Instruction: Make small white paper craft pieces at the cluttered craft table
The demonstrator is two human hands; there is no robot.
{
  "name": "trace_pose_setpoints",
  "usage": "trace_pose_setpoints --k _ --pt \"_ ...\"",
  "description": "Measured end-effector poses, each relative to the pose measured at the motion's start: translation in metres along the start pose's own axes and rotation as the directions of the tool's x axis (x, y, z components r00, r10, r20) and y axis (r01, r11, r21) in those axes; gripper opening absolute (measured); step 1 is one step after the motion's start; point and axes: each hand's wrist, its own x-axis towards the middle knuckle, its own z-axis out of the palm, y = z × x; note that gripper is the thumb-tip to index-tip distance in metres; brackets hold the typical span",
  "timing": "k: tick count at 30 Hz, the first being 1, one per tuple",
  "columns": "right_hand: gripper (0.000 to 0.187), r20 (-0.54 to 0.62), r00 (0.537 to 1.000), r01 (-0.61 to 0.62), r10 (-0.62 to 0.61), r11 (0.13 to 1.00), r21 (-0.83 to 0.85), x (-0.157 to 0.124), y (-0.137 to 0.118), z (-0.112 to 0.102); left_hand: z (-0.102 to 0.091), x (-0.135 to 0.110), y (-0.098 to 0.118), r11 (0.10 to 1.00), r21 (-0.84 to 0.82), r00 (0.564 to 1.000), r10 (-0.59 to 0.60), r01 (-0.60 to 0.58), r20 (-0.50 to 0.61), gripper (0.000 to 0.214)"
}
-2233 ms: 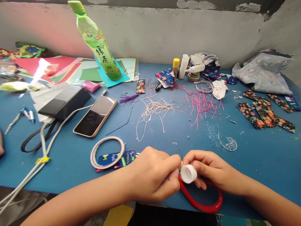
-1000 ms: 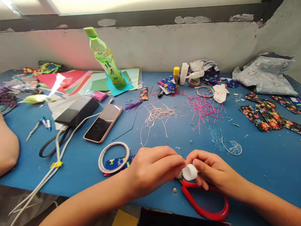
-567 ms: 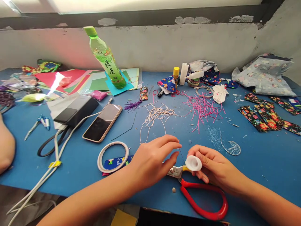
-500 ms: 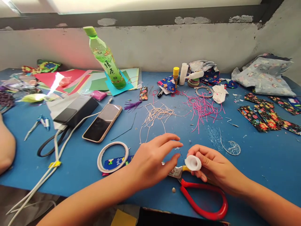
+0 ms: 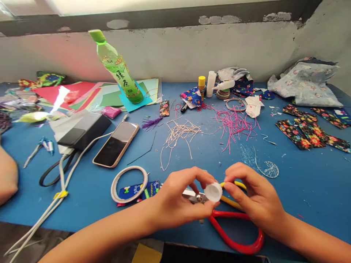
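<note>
My left hand pinches a small round white cap between thumb and fingers, its hollow side facing me. Just to the right, my right hand has its thumb and index fingertips pressed together; whether anything tiny sits between them I cannot make out. Below both hands lie scissors with a red handle loop and a yellow one, their blades partly hidden by my left hand. Blue patterned fabric lies left of the scissors, under a roll of tape.
A phone and black power bank with white cables lie left. Behind stands a green tea bottle. Beige cords, pink cords, a glue stick and floral fabric strips lie farther back and right.
The white cap has passed from my right hand to my left, which was open before. My right hand has let go of it and now pinches its fingertips beside it.
</note>
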Motion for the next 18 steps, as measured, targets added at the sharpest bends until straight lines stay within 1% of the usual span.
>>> trace_pose_setpoints --k 1,2,3,5,7,10,12,13,15,18 --pt "0.005 -0.031 0.992 0.117 -0.121 0.988 -0.104 0.0 -0.002 -0.002 0.001 0.0 -0.001 0.999 0.042 1.0 0.021 -0.02 -0.012 0.023" --pt "0.008 -0.027 0.976 0.207 -0.215 0.962 -0.181 -0.001 -0.005 -0.002 0.001 0.0 -0.003 0.994 0.091 0.998 0.065 -0.063 -0.017 0.021" --pt "0.009 0.006 0.961 0.271 -0.277 0.932 -0.242 -0.001 -0.007 -0.003 0.001 0.0 -0.004 0.982 0.147 0.992 0.126 -0.122 -0.023 0.02" --pt "0.008 0.095 0.935 0.353 -0.342 0.869 -0.348 -0.002 -0.01 -0.001 0.002 0.0 -0.007 0.934 0.262 0.968 0.252 -0.241 -0.008 0.018" --pt "0.007 0.148 0.917 0.396 -0.37 0.807 -0.437 -0.003 -0.011 0.001 0.002 0.0 -0.01 0.876 0.36 0.942 0.334 -0.321 0.028 0.017" --pt "0.013 0.194 0.918 0.395 -0.345 0.76 -0.517 -0.005 -0.01 0.002 0.003 0.0 -0.013 0.798 0.463 0.915 0.395 -0.386 0.082 0.012" --pt "0.019 0.233 0.922 0.387 -0.31 0.756 -0.527 -0.006 -0.01 0.001 0.003 0.0 -0.014 0.752 0.51 0.9 0.422 -0.417 0.114 0.01" --pt "0.021 0.245 0.925 0.378 -0.291 0.768 -0.517 -0.007 -0.009 0.001 0.004 -0.001 -0.014 0.733 0.527 0.893 0.431 -0.43 0.13 0.009" --pt "0.025 0.247 0.941 0.323 -0.23 0.823 -0.467 -0.008 -0.009 0.0 0.004 -0.001 -0.013 0.704 0.552 0.884 0.441 -0.447 0.155 0.006" --pt "0.028 0.254 0.964 0.159 -0.073 0.929 -0.335 -0.008 -0.009 0.002 0.003 -0.002 -0.011 0.684 0.572 0.881 0.44 -0.453 0.172 0.003"
